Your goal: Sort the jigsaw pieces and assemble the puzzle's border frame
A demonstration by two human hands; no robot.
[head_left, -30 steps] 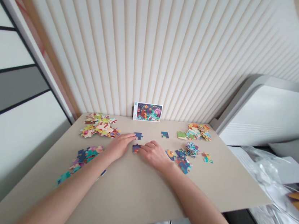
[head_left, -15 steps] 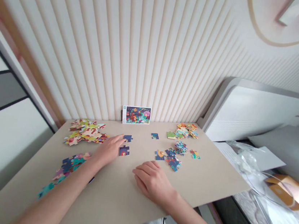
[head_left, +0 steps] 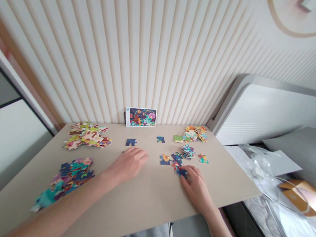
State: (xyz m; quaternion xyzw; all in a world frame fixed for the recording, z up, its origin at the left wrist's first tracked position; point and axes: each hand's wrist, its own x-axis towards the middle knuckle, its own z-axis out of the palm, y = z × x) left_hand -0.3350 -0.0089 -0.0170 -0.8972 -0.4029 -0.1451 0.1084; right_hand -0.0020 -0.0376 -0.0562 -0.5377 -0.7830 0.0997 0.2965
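My left hand [head_left: 131, 163] is low over the middle of the table, fingers loosely bent and pointing right, with nothing visible in them. It covers most of a puzzle piece, whose dark corner peeks out beside the wrist side. Just behind it lies a dark blue puzzle piece [head_left: 131, 142]. My right hand [head_left: 196, 183] has its thumb and fingertips closed on a dark blue puzzle piece [head_left: 181, 172] at the near end of a small cluster. To the left of that cluster lies a piece with an orange figure [head_left: 165, 159].
A picture card [head_left: 141, 117] leans against the ribbed wall. Piles of pieces lie at left back [head_left: 88, 137], left front [head_left: 65, 180] and right back [head_left: 196, 134]. A small stack [head_left: 188, 152] and single pieces [head_left: 160, 139] [head_left: 203, 158] lie nearby. A bed stands right.
My right hand has moved right onto the cluster of pieces. My left hand has left the dark blue piece and shifted right and nearer, now covering the red-marked piece. The view has shifted slightly.
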